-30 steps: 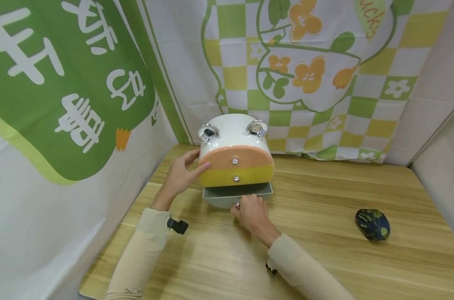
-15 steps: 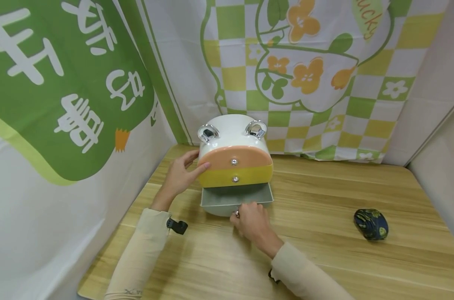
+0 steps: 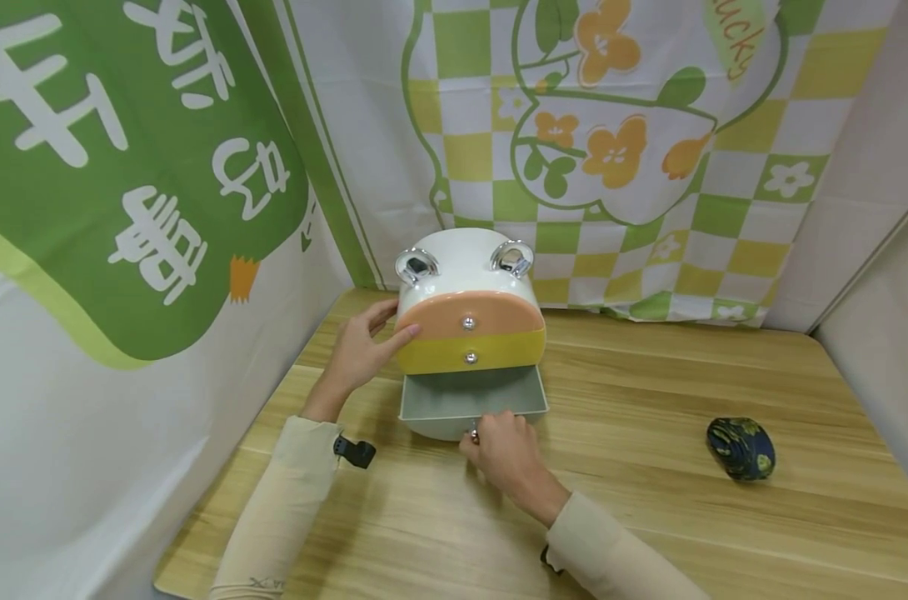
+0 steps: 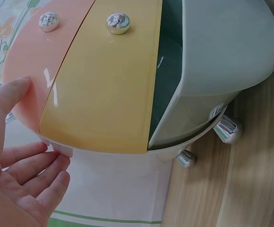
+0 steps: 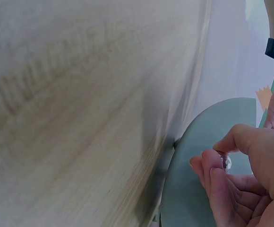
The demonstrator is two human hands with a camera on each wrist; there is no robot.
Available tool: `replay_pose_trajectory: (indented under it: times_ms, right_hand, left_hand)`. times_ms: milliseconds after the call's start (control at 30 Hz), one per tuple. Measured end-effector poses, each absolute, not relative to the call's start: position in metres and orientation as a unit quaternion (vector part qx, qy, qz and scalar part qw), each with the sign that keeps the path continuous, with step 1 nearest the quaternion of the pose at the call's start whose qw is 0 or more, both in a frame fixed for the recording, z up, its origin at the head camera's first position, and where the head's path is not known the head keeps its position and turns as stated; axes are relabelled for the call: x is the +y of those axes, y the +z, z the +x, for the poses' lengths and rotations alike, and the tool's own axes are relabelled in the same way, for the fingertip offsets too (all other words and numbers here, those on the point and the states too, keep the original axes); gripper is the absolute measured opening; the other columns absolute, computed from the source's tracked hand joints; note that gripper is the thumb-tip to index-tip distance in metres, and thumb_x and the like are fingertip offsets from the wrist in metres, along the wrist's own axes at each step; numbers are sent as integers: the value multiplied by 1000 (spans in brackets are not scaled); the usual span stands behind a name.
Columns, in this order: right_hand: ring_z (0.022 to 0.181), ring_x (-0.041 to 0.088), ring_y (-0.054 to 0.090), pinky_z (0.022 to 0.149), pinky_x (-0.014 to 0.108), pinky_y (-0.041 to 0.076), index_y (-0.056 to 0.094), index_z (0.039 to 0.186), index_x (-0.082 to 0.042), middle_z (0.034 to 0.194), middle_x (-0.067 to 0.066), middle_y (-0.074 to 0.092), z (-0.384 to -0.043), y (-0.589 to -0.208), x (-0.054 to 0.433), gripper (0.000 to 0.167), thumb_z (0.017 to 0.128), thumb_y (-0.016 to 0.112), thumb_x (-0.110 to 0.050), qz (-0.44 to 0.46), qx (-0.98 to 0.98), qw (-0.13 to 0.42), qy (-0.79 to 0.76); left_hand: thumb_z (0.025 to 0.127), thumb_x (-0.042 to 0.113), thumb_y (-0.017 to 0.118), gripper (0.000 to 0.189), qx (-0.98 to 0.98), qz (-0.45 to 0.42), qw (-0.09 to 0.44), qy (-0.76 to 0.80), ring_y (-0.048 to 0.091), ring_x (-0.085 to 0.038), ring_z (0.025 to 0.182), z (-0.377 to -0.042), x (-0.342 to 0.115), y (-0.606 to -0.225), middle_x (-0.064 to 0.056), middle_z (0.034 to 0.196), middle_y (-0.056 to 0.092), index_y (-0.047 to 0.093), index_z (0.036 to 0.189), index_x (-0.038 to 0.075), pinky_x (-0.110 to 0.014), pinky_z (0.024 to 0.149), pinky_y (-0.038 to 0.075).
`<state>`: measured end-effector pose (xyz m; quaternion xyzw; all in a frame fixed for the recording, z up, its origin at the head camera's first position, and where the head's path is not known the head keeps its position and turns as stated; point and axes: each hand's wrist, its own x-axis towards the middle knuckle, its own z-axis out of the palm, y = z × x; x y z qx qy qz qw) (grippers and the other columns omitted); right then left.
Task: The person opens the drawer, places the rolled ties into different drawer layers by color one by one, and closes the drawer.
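Observation:
A small frog-shaped drawer cabinet stands on the table, white with silver rings like eyes on top. Its orange drawer and yellow drawer are closed, while the grey-green bottom drawer is pulled far out; its visible inside is bare. My left hand holds the cabinet's left edge, thumb on the orange front and fingers along the side. My right hand pinches the bottom drawer's silver knob between thumb and fingers.
A dark patterned computer mouse lies on the wooden table at the right. A checkered cloth hangs behind the cabinet, and a green and white cloth hangs along the left side. Silver feet support the cabinet.
The bottom drawer has slid further out toward me, with my right hand staying on its knob. My left hand has kept its place on the cabinet.

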<state>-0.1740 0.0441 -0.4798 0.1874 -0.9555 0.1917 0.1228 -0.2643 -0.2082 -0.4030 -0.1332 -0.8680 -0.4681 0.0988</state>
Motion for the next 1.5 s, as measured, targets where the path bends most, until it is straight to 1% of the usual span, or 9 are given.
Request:
replay_pose_trajectory:
  times_ms: [167, 567, 800, 900, 1000, 1100, 1267, 1400, 1500]
  right_hand:
    - [48, 5, 29, 36, 18, 26, 30, 50, -26, 53, -12, 28, -171, -480, 44, 58, 88, 73, -22, 190, -955, 122, 192]
    - [48, 6, 30, 36, 19, 29, 34, 49, -25, 53, -10, 33, -166, -480, 43, 55, 86, 74, -22, 184, -957, 123, 185]
    - [48, 8, 38, 39, 20, 35, 47, 52, -20, 54, -4, 47, -164, -479, 45, 53, 93, 79, -30, 184, -958, 85, 201]
    - [48, 9, 41, 40, 22, 39, 52, 54, -18, 54, -3, 51, -163, -477, 49, 51, 91, 82, -34, 194, -958, 87, 194]
    - [50, 10, 44, 42, 25, 42, 64, 61, -14, 58, -2, 57, -161, -475, 54, 39, 87, 86, -34, 202, -955, 91, 197]
    - [50, 9, 39, 41, 25, 36, 64, 61, -13, 56, -7, 50, -158, -471, 64, 37, 84, 88, -32, 201, -952, 71, 218]
    - [50, 5, 27, 44, 21, 20, 46, 54, -16, 53, -12, 31, -152, -464, 87, 53, 83, 88, -31, 182, -952, 18, 245]
    - [52, 6, 38, 45, 21, 30, 59, 63, -17, 58, -10, 48, -150, -461, 110, 38, 84, 88, -30, 167, -955, 12, 243]
    - [62, 11, 63, 53, 28, 54, 74, 79, -11, 72, -1, 71, -149, -457, 131, 22, 83, 89, -27, 157, -955, 22, 249]
  left_hand:
    - [96, 51, 76, 74, -870, -133, 98, -465, 51, -32, 150, -265, -209, -405, -13, 158, 56, 54, 153, 10, -50, 127, 42]
    - [95, 53, 76, 75, -868, -131, 94, -469, 50, -32, 151, -262, -211, -403, -13, 159, 55, 53, 154, 11, -51, 127, 41]
    - [95, 51, 76, 75, -868, -131, 95, -470, 50, -33, 151, -263, -212, -402, -13, 159, 55, 53, 154, 11, -51, 127, 42]
    - [95, 52, 76, 75, -869, -132, 97, -467, 51, -33, 150, -263, -213, -403, -13, 159, 55, 53, 154, 10, -50, 127, 42]
    - [95, 52, 76, 75, -868, -134, 97, -468, 50, -33, 150, -264, -213, -404, -14, 159, 55, 53, 154, 10, -50, 127, 42]
    - [95, 52, 76, 76, -867, -135, 95, -471, 50, -32, 150, -264, -213, -404, -13, 159, 55, 53, 154, 10, -50, 127, 42]
    - [96, 51, 76, 75, -867, -135, 94, -471, 50, -32, 151, -263, -212, -404, -14, 159, 55, 53, 154, 9, -50, 127, 42]
    - [96, 49, 76, 74, -867, -136, 93, -470, 50, -32, 151, -263, -211, -404, -14, 160, 54, 53, 154, 9, -50, 127, 42]
    - [96, 49, 76, 74, -867, -137, 91, -470, 50, -32, 151, -263, -210, -402, -13, 160, 54, 52, 154, 10, -49, 127, 42]
